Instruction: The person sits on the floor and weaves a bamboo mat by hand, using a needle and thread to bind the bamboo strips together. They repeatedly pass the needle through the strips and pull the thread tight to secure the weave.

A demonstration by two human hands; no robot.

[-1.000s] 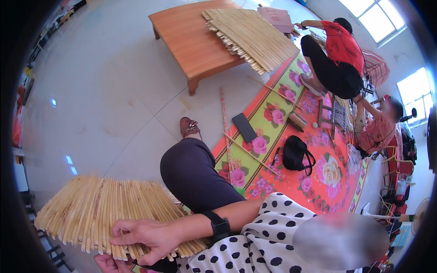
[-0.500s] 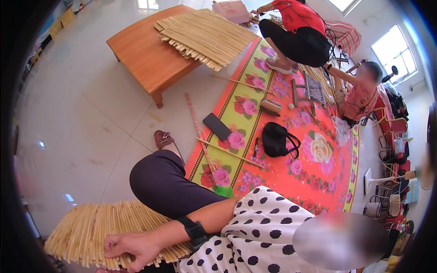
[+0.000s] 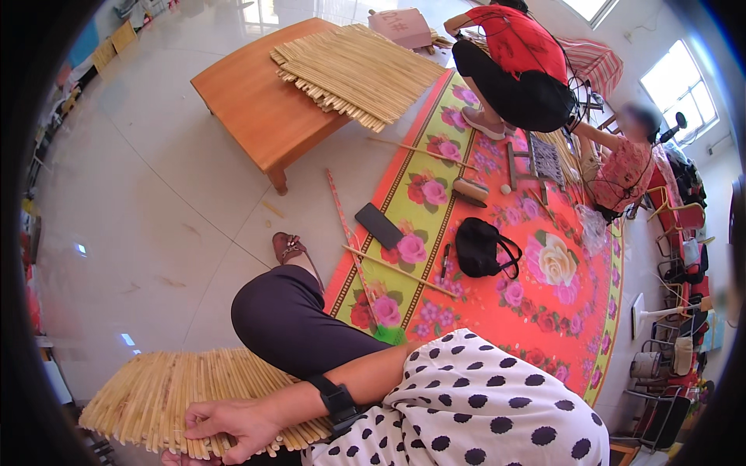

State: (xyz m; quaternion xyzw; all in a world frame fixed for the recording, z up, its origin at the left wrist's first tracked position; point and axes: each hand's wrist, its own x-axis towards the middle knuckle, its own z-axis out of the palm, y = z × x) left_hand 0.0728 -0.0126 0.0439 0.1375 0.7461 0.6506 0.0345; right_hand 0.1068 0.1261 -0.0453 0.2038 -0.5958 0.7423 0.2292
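A mat of pale, straw-coloured stalks (image 3: pixel 148 388), laid side by side, spreads at the lower left beside my bent knee. My right hand (image 3: pixel 229 427) lies over its near edge with the fingers bent and closed around the stalk ends. Its wrist wears a black band (image 3: pixel 336 396). Only a few fingertips of my left hand (image 3: pixel 183 460) show below that edge, at the bottom of the picture; the rest is cut off.
An orange wooden table (image 3: pixel 249 109) carries another stalk mat (image 3: pixel 365 70). On the floral floor sheet (image 3: pixel 482 326) lie a phone (image 3: pixel 378 225), a black bag (image 3: pixel 478 247), a pen (image 3: pixel 445 262) and thin sticks (image 3: pixel 400 270). Two people (image 3: pixel 521 46) work at the back right.
The view has shifted slightly, so the surroundings appear a little lower and further right. My right hand stays on the mat's edge with hardly any movement.
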